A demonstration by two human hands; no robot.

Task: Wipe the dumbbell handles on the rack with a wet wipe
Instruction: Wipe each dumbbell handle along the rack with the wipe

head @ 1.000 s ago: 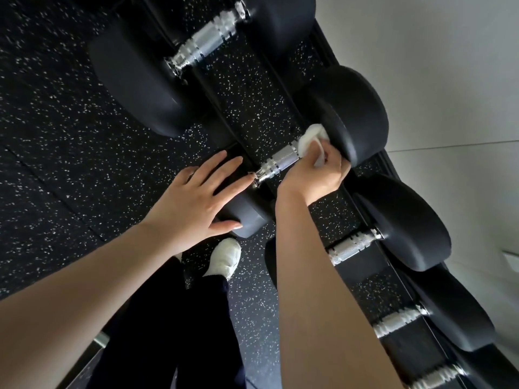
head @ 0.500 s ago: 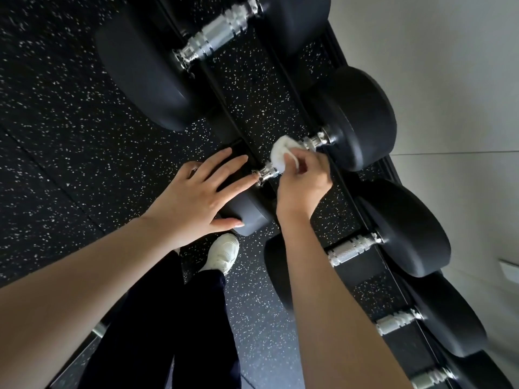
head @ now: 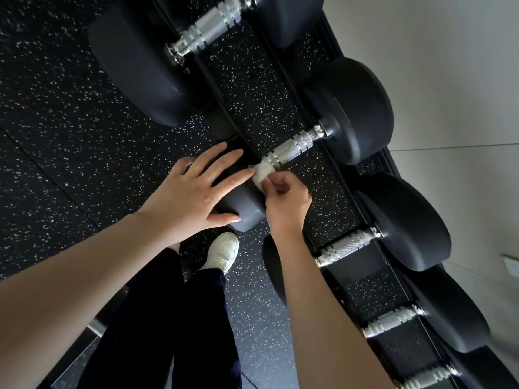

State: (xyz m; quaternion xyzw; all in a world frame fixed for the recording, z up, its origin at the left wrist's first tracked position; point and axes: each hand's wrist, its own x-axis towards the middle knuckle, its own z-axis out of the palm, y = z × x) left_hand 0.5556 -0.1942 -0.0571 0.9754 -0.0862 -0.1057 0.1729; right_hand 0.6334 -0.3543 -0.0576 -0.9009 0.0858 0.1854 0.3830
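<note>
Diagonally the handle (head: 292, 148) runs upper-right from the wipe (head: 262, 172).

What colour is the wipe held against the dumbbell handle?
White; the head view shows the wipe pinched in the right hand.

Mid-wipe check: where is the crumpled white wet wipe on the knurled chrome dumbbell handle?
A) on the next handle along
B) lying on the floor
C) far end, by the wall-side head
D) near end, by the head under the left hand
D: the right hand pinches the crumpled white wet wipe at the near end of the knurled chrome handle, beside the black rubber head the left hand rests flat on.
</note>
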